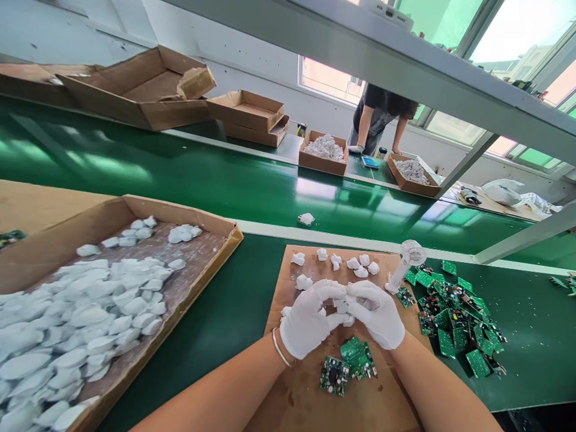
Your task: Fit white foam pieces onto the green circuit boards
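My left hand (308, 318) and my right hand (378, 313), both in white gloves, meet over a cardboard sheet (297, 390). Their fingers are closed around a white putty-like lump (341, 307), partly hidden by the gloves. Several small white lumps (360, 271) lie on the cardboard beyond my fingers. Nearer to me sit green circuit boards (334, 376), one with its components facing up. At the sheet's far right corner stands a white-smeared tool with a round end (407, 261); its kind is unclear.
A large cardboard tray (189, 279) of flat white lumps stands on the left. Many circuit boards (459, 318) are heaped at the right. Beyond runs a green conveyor belt (252, 198) carrying one white-covered piece (306, 219). Across it, a person (382, 117) stands between boxes of white pieces.
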{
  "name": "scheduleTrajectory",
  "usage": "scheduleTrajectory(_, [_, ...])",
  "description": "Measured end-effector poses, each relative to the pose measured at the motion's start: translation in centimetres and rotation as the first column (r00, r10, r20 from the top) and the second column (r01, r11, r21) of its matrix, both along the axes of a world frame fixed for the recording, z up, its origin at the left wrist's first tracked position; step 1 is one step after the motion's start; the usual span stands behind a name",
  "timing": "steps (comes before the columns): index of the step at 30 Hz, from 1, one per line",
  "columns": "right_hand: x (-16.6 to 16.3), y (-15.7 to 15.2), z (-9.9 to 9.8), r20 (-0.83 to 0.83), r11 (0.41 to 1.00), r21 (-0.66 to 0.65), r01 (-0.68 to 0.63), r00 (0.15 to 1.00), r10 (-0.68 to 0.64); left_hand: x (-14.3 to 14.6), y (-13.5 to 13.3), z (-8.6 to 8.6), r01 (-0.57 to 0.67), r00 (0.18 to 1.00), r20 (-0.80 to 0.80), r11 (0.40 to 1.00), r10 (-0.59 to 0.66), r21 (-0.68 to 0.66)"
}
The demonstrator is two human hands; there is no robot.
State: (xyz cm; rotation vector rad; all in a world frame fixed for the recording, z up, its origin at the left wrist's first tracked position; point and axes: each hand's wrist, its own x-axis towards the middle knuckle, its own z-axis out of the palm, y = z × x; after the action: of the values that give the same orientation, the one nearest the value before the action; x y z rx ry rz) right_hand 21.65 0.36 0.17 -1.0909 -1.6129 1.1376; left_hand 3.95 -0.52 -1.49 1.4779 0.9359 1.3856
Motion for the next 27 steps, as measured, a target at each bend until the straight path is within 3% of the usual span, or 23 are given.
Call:
scheduleTrajectory(5, [-0.7, 0.0, 0.0, -0.176, 0.986, -0.159, 0.047, 0.981, -0.075, 0.3, 0.1, -0.2, 0.036, 0.989, 0.147, 0.994, -0.021, -0.103])
scheduleTrajectory(11, [-1.2, -0.1, -0.4, -0.387, 0.921, -0.389, 0.009, 0.906, -0.172, 0.4, 0.0, 0.6, 0.191, 0.890, 0.454, 0.943, -0.050, -0.272])
scheduleTrajectory(16, [-1.0, -0.4, -0.4, -0.402, 0.958, -0.285, -0.005, 0.909, -0.114, 0.3, 0.0, 0.8, 0.228, 0.876, 0.482, 0.887, -0.006, -0.402])
scheduleTrajectory(22, [-0.8, -0.8, -0.4, -0.351, 0.969, -0.247, 0.015, 0.930, -0.104, 0.5, 0.0, 0.0, 0.250, 0.909, 0.405, 0.904, -0.096, -0.348])
scheduleTrajectory(27, [-0.8, -0.1, 0.0, -0.543, 0.958, -0.286, 0.016, 0.821, -0.176, 0.3, 0.2, 0.2, 0.318, 0.825, 0.562, 0.871, -0.059, -0.375])
